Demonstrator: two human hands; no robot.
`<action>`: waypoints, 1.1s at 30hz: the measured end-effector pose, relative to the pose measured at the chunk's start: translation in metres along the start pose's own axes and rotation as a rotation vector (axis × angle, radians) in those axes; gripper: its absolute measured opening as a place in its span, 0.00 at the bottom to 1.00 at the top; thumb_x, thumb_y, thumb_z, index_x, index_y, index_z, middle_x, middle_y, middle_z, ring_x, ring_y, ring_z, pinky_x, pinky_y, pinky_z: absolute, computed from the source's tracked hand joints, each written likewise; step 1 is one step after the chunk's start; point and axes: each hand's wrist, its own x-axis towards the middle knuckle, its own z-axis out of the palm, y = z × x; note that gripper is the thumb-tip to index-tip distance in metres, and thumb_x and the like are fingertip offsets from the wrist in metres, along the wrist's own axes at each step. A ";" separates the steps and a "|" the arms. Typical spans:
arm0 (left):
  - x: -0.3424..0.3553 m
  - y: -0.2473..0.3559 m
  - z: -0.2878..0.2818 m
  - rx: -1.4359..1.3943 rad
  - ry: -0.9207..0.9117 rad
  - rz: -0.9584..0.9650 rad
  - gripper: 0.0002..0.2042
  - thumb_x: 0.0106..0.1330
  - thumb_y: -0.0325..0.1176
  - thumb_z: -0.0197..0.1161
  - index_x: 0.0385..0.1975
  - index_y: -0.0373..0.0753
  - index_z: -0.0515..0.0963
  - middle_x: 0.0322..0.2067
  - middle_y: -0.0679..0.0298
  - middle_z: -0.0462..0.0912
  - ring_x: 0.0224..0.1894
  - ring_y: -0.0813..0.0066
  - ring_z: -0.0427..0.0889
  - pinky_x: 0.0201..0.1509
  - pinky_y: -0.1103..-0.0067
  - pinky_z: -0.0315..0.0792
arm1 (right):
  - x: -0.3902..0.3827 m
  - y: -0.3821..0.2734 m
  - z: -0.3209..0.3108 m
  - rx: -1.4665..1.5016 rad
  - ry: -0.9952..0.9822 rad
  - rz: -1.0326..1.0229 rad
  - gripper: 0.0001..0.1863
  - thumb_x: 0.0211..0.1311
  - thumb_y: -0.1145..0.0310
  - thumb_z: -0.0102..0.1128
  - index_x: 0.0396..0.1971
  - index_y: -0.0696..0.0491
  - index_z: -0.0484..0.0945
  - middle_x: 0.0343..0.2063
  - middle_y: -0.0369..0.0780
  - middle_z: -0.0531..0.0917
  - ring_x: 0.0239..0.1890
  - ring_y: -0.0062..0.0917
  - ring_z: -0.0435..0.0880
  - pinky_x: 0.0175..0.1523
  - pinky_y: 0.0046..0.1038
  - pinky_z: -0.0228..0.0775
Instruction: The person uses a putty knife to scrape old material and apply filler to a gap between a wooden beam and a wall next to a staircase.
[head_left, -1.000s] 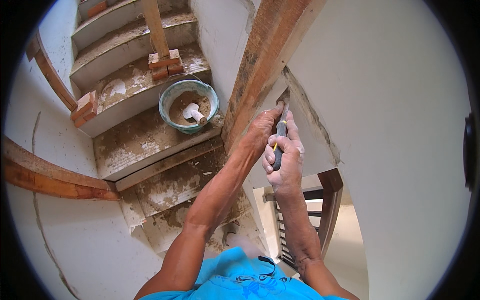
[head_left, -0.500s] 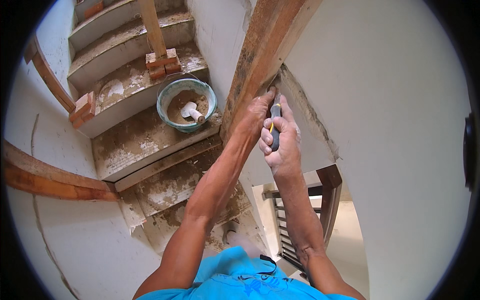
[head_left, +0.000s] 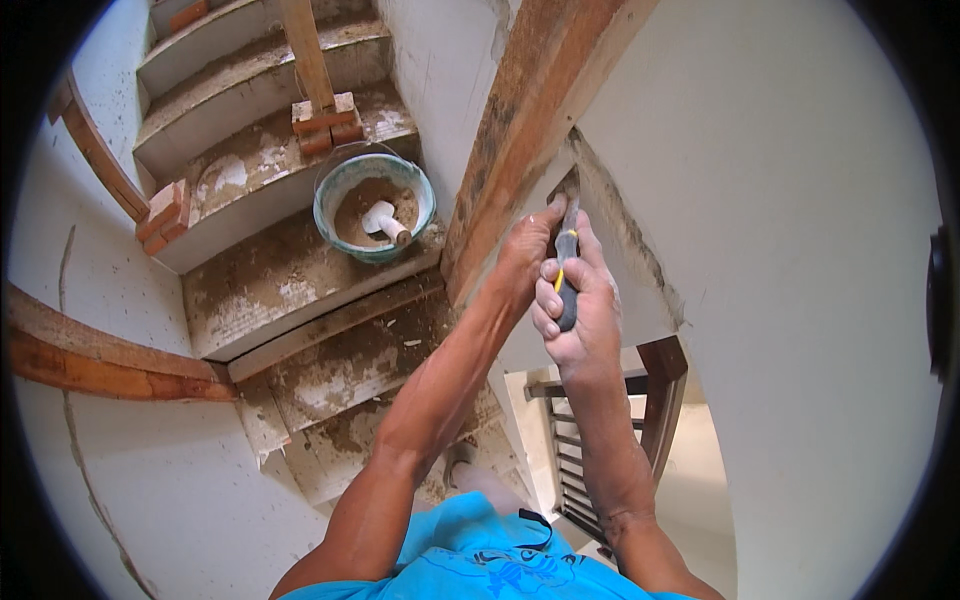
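Note:
My right hand (head_left: 585, 300) is closed round a putty-knife-like tool (head_left: 567, 300), which has a dark grey and yellow handle. The tool's dusty metal blade points away from me, at the white wall beside a slanting wooden beam (head_left: 515, 130). Just left of the blade is my left hand (head_left: 530, 245), its fingers bent together and a fingertip at the blade's edge. Whatever those fingers may hold is hidden. A rough, chipped groove (head_left: 630, 225) runs down the wall to the right of both hands.
On the stairs to the left stands a teal bucket (head_left: 328, 225) of sandy mortar with a trowel (head_left: 385, 222) in it. Bricks (head_left: 328, 118) support a wooden post (head_left: 307, 55). A curved wooden rail (head_left: 110, 362) crosses the left wall; a dark railing (head_left: 660, 400) lies below my right arm.
Both hands and the tool have shifted slightly right and toward me, away from the beam. More of the blade and the wall beside it shows now.

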 end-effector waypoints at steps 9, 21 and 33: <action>0.032 0.009 -0.021 0.257 -0.111 0.241 0.14 0.71 0.47 0.59 0.30 0.43 0.78 0.25 0.67 0.77 0.25 0.78 0.74 0.27 0.78 0.70 | 0.018 -0.002 -0.004 -0.100 -0.050 0.012 0.37 0.63 0.75 0.42 0.73 0.37 0.54 0.25 0.37 0.72 0.14 0.16 0.66 0.13 0.18 0.58; 0.042 -0.003 -0.021 0.046 -0.022 0.051 0.15 0.68 0.46 0.65 0.40 0.40 0.80 0.32 0.64 0.82 0.32 0.75 0.79 0.35 0.75 0.74 | 0.032 -0.003 -0.004 -0.070 -0.036 0.024 0.38 0.63 0.76 0.42 0.74 0.39 0.53 0.26 0.36 0.73 0.14 0.15 0.65 0.13 0.17 0.56; 0.026 0.010 0.002 0.030 0.073 0.057 0.16 0.69 0.48 0.63 0.33 0.39 0.77 0.27 0.63 0.79 0.27 0.72 0.77 0.30 0.73 0.74 | 0.024 -0.014 -0.002 -0.030 -0.073 0.009 0.42 0.52 0.80 0.50 0.72 0.49 0.57 0.23 0.34 0.72 0.12 0.15 0.66 0.12 0.19 0.56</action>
